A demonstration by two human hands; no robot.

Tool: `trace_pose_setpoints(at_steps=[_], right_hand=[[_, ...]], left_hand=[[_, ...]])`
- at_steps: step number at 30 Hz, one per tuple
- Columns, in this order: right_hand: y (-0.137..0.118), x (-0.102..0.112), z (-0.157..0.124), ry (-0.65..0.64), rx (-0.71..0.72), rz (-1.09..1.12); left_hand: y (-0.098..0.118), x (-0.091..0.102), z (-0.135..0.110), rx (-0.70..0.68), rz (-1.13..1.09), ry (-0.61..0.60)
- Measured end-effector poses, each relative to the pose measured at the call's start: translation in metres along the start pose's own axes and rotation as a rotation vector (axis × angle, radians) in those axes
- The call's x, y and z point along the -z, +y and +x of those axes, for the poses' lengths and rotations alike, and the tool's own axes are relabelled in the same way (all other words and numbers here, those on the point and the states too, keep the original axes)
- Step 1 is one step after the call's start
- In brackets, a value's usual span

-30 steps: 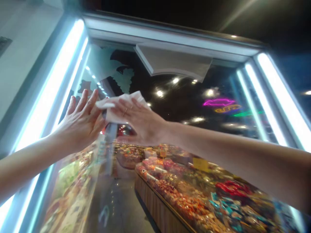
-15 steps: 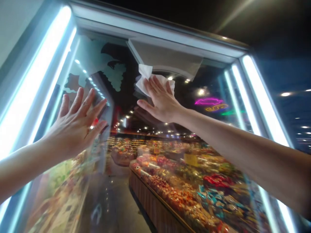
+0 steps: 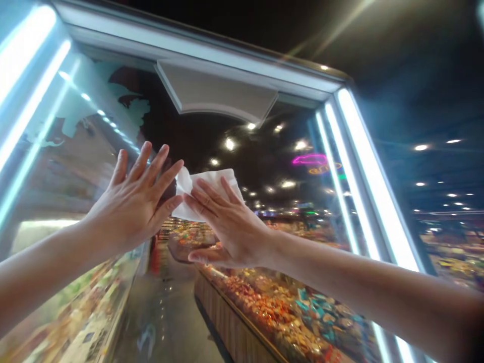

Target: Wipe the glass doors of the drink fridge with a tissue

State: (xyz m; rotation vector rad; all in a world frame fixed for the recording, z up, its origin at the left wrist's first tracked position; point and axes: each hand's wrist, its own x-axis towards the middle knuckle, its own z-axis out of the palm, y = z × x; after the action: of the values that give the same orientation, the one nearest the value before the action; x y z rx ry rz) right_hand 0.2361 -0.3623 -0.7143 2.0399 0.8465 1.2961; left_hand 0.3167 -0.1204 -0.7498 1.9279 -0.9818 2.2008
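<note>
My right hand (image 3: 230, 227) lies over a white paper tissue (image 3: 216, 177), holding it flat against a large glass panel (image 3: 196, 136) with fingers stretched. Part of the tissue is hidden under the fingers; one crumpled corner shows beside my left fingertips. To its left, my left hand (image 3: 139, 201) is spread wide with nothing in it, palm toward the glass. Whether that palm touches the panel I cannot tell. The thumb of my left hand is close to the tissue's left edge.
Bright light tubes (image 3: 374, 176) line the panel's sides, under a pale top frame (image 3: 196, 50). In the glass appear a long bin of wrapped sweets (image 3: 264, 297), a grey floor aisle (image 3: 170, 312), a lit food case (image 3: 86, 322), a pale hanging board (image 3: 219, 93) and neon signs (image 3: 310, 160).
My right hand has slid down and left across the glass with the tissue, coming close to my left hand. The left hand stays spread, slightly farther right in view. The view has turned right.
</note>
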Motion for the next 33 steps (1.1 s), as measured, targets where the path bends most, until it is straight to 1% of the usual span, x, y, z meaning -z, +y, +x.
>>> trace_pose_setpoints(at_steps=[1,2,4,5,6,7,10,11,12,13,16,17,18,19,22,23,24,27,28,29,31,32,33], right_hand=[[0.01,0.003,-0.006,-0.003,-0.009,-0.007],[0.022,0.008,-0.011,0.005,-0.074,-0.015],[0.046,0.018,-0.023,0.055,-0.282,-0.029],[0.054,0.022,-0.031,0.082,-0.363,-0.032],[0.058,0.024,-0.04,0.099,-0.396,-0.03],[0.057,0.024,-0.051,0.099,-0.372,-0.022],[0.05,0.02,-0.089,0.029,-0.113,0.002],[0.053,0.02,-0.102,0.008,-0.059,0.001],[0.062,0.022,-0.114,0.004,-0.06,-0.005],[0.075,0.025,-0.126,0.019,-0.114,-0.014],[0.12,0.037,-0.16,0.131,-0.4,-0.028],[0.129,0.039,-0.172,0.164,-0.456,-0.03],[0.132,0.039,-0.184,0.178,-0.462,-0.03],[0.131,0.038,-0.196,0.162,-0.416,-0.024],[0.116,0.033,-0.23,0.038,-0.155,0.014],[0.114,0.031,-0.24,0.025,-0.132,0.021],[0.115,0.031,-0.249,0.041,-0.171,0.02],[0.12,0.03,-0.273,0.176,-0.442,-0.014],[0.12,0.029,-0.28,0.194,-0.46,-0.01],[0.118,0.028,-0.287,0.183,-0.422,0.006],[0.112,0.024,-0.3,0.115,-0.248,0.053],[0.11,0.023,-0.305,0.092,-0.186,0.068],[0.109,0.021,-0.309,0.092,-0.177,0.072]], left_hand=[[0.004,0.0,0.004,0.011,-0.002,-0.017],[0.009,-0.001,0.007,0.022,-0.001,-0.037],[0.019,-0.002,0.013,0.038,0.007,-0.067],[0.026,-0.004,0.016,0.039,0.011,-0.073],[0.034,-0.006,0.02,0.037,0.015,-0.068],[0.042,-0.008,0.024,0.033,0.018,-0.062],[0.073,-0.014,0.037,0.024,0.018,-0.054],[0.084,-0.015,0.041,0.02,0.016,-0.053],[0.095,-0.017,0.046,0.014,0.012,-0.056],[0.105,-0.018,0.05,0.006,0.007,-0.053],[0.133,-0.02,0.062,-0.012,-0.007,-0.048],[0.142,-0.021,0.065,-0.014,-0.011,-0.047],[0.15,-0.022,0.068,-0.013,-0.016,-0.049],[0.159,-0.023,0.071,-0.01,-0.022,-0.054],[0.187,-0.028,0.08,-0.008,-0.035,-0.073],[0.196,-0.03,0.083,-0.009,-0.033,-0.075],[0.205,-0.032,0.085,-0.015,-0.031,-0.074],[0.228,-0.036,0.089,-0.036,-0.034,-0.058],[0.234,-0.036,0.089,-0.042,-0.04,-0.057],[0.239,-0.036,0.089,-0.047,-0.046,-0.057],[0.246,-0.034,0.087,-0.054,-0.054,-0.062],[0.248,-0.033,0.086,-0.055,-0.056,-0.066],[0.249,-0.032,0.085,-0.057,-0.058,-0.072]])
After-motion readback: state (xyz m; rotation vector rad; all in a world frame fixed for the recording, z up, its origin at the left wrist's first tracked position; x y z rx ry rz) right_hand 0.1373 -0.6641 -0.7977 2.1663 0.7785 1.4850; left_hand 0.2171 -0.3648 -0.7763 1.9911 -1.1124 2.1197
